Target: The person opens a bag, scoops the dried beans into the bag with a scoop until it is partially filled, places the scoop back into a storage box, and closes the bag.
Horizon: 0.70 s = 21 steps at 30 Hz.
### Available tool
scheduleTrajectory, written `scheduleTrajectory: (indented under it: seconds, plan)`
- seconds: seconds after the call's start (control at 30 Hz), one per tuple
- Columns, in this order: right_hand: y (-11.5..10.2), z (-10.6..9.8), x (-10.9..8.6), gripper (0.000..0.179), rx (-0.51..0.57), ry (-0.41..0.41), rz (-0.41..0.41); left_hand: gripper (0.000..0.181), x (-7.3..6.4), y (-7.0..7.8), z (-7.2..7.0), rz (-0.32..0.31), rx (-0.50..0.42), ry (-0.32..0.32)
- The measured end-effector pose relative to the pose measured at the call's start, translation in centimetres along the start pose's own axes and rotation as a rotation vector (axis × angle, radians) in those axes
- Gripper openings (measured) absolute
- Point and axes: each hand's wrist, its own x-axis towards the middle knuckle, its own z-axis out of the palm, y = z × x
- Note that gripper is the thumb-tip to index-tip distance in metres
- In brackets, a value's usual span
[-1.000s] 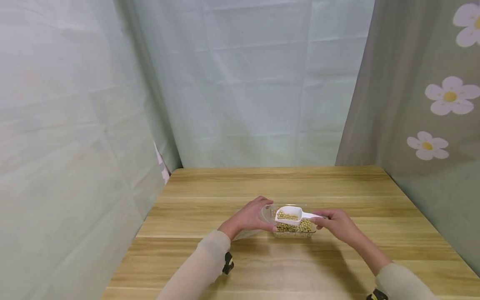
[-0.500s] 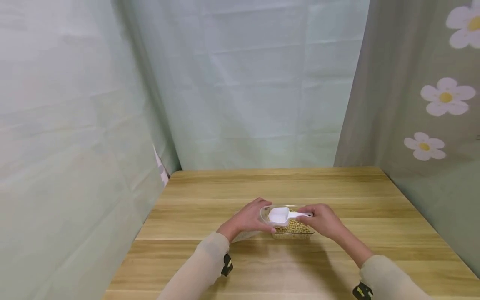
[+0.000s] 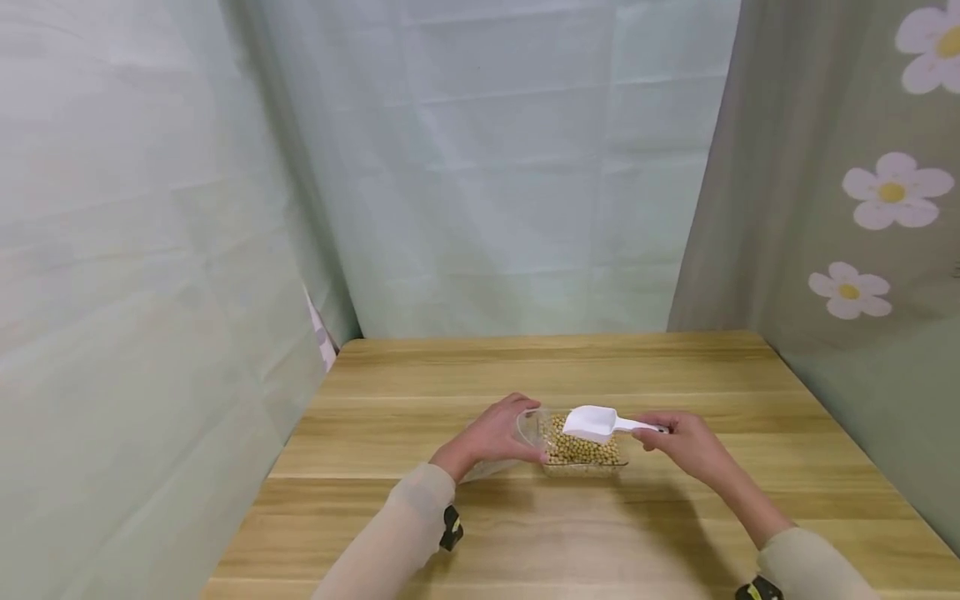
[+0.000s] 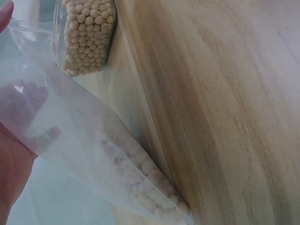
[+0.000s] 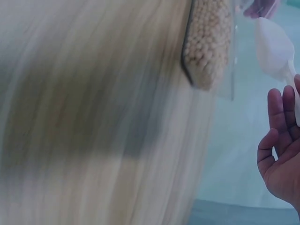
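My left hand [image 3: 497,432] grips the mouth of a clear zip bag [image 4: 84,126], holding it spread beside the container. Soybeans [image 4: 150,187] lie in the bag's lower end in the left wrist view. In the head view, a clear rectangular container [image 3: 588,470] full of pale yellow soybeans [image 3: 576,451] stands to the right of that hand. My right hand [image 3: 692,448] pinches the handle of a white scoop [image 3: 592,423] above the container. No beans show in the scoop, whose mouth points left toward the bag.
The container stands on a wood-grain table [image 3: 420,367]. Pale cloth [image 3: 480,167] hangs behind and to the left, and a grey curtain with white flowers [image 3: 892,193] hangs on the right.
The scoop held beans, then moved left to the bag's mouth and tipped. It has now come back right above the container without visible beans. The left hand has stayed nearly still.
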Motion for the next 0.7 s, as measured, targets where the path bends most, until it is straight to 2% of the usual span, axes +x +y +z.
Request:
scheduleTrajectory:
  seconds: [0.2, 0.5, 0.7]
  plan:
    - [1.2, -0.4, -0.5, 0.032, 0.014, -0.002, 0.035, 0.095, 0.0, -0.1, 0.2, 0.002, -0.020, 0.017]
    - [1.9, -0.1, -0.9, 0.028, -0.076, 0.004, 0.015, 0.096, 0.2, -0.4, 0.1, 0.016, -0.016, 0.024]
    - [1.5, -0.8, -0.7, 0.032, -0.192, -0.007, -0.063, 0.096, 0.0, -0.6, 0.0, 0.012, -0.025, 0.026]
